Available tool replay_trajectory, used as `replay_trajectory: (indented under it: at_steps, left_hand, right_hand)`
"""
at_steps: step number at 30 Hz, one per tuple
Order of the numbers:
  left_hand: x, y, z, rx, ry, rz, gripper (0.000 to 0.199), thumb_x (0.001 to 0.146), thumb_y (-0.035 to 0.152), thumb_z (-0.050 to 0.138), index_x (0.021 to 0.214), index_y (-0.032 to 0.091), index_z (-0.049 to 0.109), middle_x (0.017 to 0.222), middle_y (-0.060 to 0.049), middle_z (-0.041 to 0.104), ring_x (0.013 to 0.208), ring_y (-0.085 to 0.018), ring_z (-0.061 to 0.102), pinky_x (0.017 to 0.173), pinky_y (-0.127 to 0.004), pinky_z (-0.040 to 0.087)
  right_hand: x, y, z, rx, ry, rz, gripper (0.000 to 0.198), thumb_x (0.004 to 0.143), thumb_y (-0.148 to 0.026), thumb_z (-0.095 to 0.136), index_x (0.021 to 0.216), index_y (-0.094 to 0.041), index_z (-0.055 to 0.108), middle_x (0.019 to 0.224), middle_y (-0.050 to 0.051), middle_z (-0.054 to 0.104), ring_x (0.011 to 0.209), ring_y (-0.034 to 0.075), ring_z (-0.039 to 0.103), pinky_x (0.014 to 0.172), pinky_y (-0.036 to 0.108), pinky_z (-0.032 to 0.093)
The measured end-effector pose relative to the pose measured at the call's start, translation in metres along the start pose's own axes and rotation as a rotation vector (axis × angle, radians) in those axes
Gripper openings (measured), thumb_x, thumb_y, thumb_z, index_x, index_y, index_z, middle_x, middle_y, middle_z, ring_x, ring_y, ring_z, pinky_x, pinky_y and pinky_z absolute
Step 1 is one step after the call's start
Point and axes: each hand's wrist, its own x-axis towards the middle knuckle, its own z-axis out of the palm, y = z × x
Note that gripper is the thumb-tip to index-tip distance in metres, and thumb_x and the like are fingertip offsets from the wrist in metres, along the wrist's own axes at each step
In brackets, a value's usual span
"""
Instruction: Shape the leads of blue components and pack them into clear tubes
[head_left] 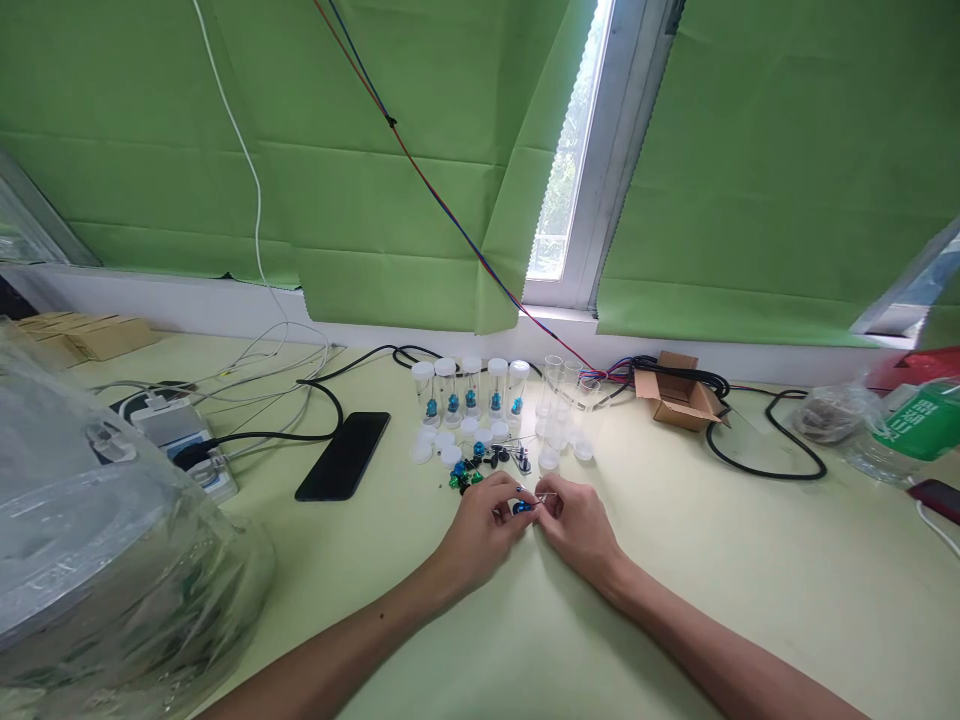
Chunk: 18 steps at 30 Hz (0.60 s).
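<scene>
My left hand (484, 520) pinches a small blue metallic part (523, 508) between thumb and fingers. Close against it, my right hand (577, 525) is closed in a pinch on a thin metal pin (547, 494) that meets the blue part. Just beyond my fingers lies a pile of small green parts (466, 480), black parts (495, 458) and more thin pins. Behind the pile stand several clear tubes with white caps (471, 385), each with a blue part inside. Uncapped clear tubes (553, 400) stand to their right, and loose white caps (444, 440) lie in front.
A black phone (343, 456) lies to the left, near a power strip (214, 465) with cables. A plastic-wrapped object (112, 560) fills the left front. Toward the back right are an open cardboard box (679, 395), a black cable (780, 472) and a bottle with a green label (907, 430).
</scene>
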Motion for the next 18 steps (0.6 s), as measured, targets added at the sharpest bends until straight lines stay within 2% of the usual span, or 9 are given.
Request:
replay_trajectory:
  at_steps: [8,18]
  left_hand:
    - [-0.0002,0.0009,-0.0002,0.063,0.028,-0.001,0.011,0.083,0.028,0.065,0.085,0.02,0.074,0.079,-0.001,0.052,0.063,-0.012,0.048,0.057,-0.025,0.037]
    - [0.0011,0.0006,-0.0002,0.162,0.06,-0.012,0.011,0.082,0.027,0.064,0.082,0.019,0.072,0.07,0.0,0.055,0.061,-0.013,0.05,0.057,-0.025,0.037]
  right_hand:
    - [-0.0004,-0.0001,-0.0009,0.0,-0.004,0.009,0.01,0.074,-0.015,0.052,0.075,-0.02,0.061,0.055,-0.002,0.057,0.051,0.014,0.05,0.053,0.023,0.034]
    - [-0.0003,-0.0006,-0.0006,0.012,-0.006,0.0,0.009,0.078,-0.017,0.053,0.079,-0.019,0.062,0.055,-0.003,0.058,0.051,0.014,0.051,0.054,0.023,0.035]
